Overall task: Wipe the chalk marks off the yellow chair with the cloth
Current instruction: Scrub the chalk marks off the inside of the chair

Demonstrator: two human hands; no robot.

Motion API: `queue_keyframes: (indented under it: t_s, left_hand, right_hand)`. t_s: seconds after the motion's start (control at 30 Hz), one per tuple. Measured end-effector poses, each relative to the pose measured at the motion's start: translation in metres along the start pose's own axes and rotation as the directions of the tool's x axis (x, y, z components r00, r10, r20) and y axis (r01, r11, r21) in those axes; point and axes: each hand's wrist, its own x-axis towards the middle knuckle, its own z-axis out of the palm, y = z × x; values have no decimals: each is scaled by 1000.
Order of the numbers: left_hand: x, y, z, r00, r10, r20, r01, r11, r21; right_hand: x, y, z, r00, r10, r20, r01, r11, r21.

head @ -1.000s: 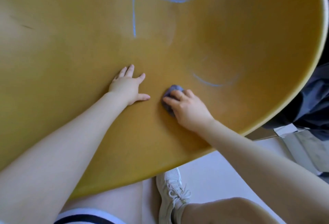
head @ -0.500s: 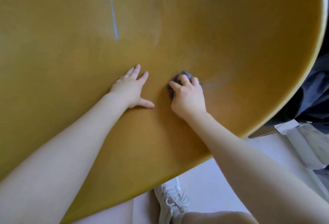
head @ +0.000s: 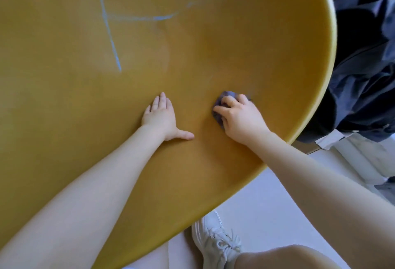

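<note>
Cloth [head: 218, 113] bunched in right grip [head: 239, 117] near chair [head: 267, 59] rim | left grip [head: 161, 117] flat, empty

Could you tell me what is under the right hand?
A bunched cloth shows beneath the right hand, pressed on the chair. Whether chalk remains beneath it is hidden.

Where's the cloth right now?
In the head view, the cloth is bunched under the right hand on the yellow chair, right of the flat left hand and near the chair's right rim.
</note>
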Motion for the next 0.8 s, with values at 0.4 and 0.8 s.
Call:
queue_keyframes:
  t_s: [0.4, 0.8]
  left_hand:
    - [9, 3, 8, 1000, -8, -19, 7, 998, -60]
    - [1, 3, 6, 1000, 1, -3, -1, 998, -64]
  right_hand:
    - [0, -7, 7, 969, 239, -65, -243, 969, -46]
    - [-1, 31, -36, 987, 160, 24, -152, 969, -194]
